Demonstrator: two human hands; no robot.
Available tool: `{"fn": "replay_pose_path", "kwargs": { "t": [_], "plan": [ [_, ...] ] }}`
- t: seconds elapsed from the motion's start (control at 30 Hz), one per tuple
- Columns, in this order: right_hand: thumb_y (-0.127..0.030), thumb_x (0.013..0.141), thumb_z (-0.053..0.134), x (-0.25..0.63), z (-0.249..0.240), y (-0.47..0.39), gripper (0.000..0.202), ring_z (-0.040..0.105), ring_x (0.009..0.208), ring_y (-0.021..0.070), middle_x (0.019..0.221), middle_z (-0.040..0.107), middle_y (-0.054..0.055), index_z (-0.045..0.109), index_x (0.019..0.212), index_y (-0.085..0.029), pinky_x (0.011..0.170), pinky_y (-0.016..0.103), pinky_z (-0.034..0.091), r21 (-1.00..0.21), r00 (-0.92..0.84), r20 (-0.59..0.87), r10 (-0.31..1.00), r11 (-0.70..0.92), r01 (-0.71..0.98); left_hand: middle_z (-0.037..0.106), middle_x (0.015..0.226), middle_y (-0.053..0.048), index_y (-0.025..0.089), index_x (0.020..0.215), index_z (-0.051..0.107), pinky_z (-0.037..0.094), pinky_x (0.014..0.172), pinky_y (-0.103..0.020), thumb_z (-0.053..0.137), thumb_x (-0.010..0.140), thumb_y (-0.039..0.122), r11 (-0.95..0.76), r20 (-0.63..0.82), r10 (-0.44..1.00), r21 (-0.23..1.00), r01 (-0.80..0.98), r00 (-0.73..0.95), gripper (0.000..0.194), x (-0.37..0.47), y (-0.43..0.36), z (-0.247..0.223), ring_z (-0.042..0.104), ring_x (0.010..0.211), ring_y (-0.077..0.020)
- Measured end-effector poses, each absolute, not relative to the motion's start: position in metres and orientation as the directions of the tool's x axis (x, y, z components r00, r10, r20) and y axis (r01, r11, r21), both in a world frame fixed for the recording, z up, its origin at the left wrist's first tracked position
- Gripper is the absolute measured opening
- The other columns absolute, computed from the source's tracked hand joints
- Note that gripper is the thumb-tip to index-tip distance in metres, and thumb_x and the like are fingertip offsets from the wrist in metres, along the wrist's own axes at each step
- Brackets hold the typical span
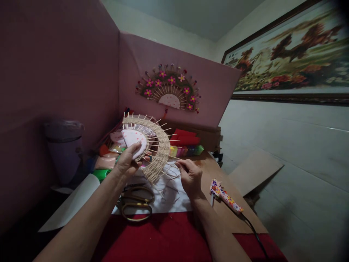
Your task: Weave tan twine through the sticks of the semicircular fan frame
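A half-round fan [163, 145] of thin sticks woven with tan cord is held up, its flat side tilted. My left hand [128, 160] grips its white, pink-spotted centre piece [134, 139], thumb on the front and fingers behind. At the fan's lower right edge, my right hand [190, 174] is closed in a pinch on the end of one stick. Below the fan, loose sticks lie on a white sheet [174, 203], beside scissors [137, 203] with large gold-coloured handles.
A flowered glue gun [226, 196] with a black cord lies on brown cardboard [245, 222] at right. Craft supplies in bags [105, 163] are heaped behind my left hand. A finished-looking flowered fan [170, 85] hangs on the pink panel [209, 83]. Red cloth [152, 240] covers the front.
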State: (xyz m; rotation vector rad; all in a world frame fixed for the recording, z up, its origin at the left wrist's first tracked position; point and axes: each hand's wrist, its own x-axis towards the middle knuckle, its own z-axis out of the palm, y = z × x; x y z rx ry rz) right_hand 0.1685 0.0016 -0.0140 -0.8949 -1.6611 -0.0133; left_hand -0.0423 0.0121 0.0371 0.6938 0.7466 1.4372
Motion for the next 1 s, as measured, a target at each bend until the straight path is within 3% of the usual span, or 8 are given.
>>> {"fn": "replay_pose_path", "kwargs": {
  "t": [0.17, 0.53, 0.7, 1.0],
  "plan": [
    [-0.026, 0.081, 0.056, 0.1721, -0.0143, -0.0007, 0.011, 0.056, 0.063, 0.0132, 0.070, 0.063, 0.003, 0.065, 0.079, -0.019, 0.059, 0.024, 0.041, -0.370, -0.082, 0.835, 0.544, 0.667, 0.647, 0.063, 0.053, -0.008, 0.010, 0.082, 0.061, 0.028, 0.024, -0.017, 0.055, 0.075, 0.021, 0.047, -0.064, 0.998, 0.807, -0.588, -0.008, 0.015, -0.0436, 0.0158, 0.0339, 0.057, 0.036, -0.0169],
    [-0.029, 0.081, 0.055, 0.1717, -0.0123, -0.0042, 0.013, 0.057, 0.062, 0.0134, 0.069, 0.066, 0.003, 0.064, 0.078, -0.020, 0.058, 0.023, 0.038, -0.300, -0.135, 0.840, 0.526, 0.656, 0.693, 0.065, 0.057, -0.013, 0.008, 0.074, 0.060, 0.027, 0.023, -0.016, 0.051, 0.077, 0.021, 0.027, -0.013, 0.999, 0.859, -0.510, 0.032, 0.016, -0.0410, 0.0131, 0.0338, 0.057, 0.037, -0.0161],
    [-0.027, 0.081, 0.056, 0.1703, -0.0124, -0.0055, 0.012, 0.058, 0.062, 0.0132, 0.070, 0.066, 0.002, 0.064, 0.078, -0.019, 0.059, 0.023, 0.038, -0.280, -0.142, 0.843, 0.519, 0.648, 0.709, 0.065, 0.057, -0.014, 0.007, 0.072, 0.060, 0.032, 0.025, -0.017, 0.049, 0.078, 0.020, 0.043, -0.029, 0.999, 0.867, -0.496, 0.036, 0.018, -0.0375, 0.0110, 0.0339, 0.057, 0.037, -0.0159],
    [-0.027, 0.083, 0.053, 0.1726, -0.0076, -0.0062, 0.013, 0.057, 0.066, 0.0131, 0.073, 0.064, 0.002, 0.063, 0.079, -0.019, 0.061, 0.023, 0.038, -0.262, -0.150, 0.834, 0.532, 0.619, 0.740, 0.065, 0.057, -0.011, 0.008, 0.073, 0.059, 0.029, 0.023, -0.015, 0.050, 0.078, 0.023, 0.078, -0.035, 0.994, 0.878, -0.473, 0.100, 0.018, -0.0432, 0.0151, 0.0325, 0.056, 0.037, -0.0142]
  ]
}}
